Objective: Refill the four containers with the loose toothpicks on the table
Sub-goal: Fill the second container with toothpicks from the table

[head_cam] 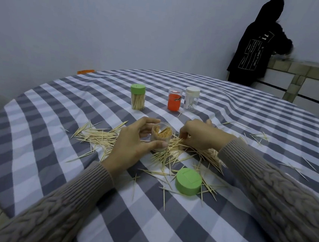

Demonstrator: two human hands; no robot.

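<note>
My left hand grips an open clear container, partly filled with toothpicks, standing upright at the table's middle. Just right of it, my right hand pinches toothpicks from the loose pile spread around both hands. A green lid lies flat on the cloth in front of the pile. Farther back stand a green-lidded container full of toothpicks, an orange container and a white-lidded clear container holding few toothpicks.
The round table carries a grey and white checked cloth. Scattered toothpicks lie off to the right. A person in a black hooded top stands at a counter in the far right corner.
</note>
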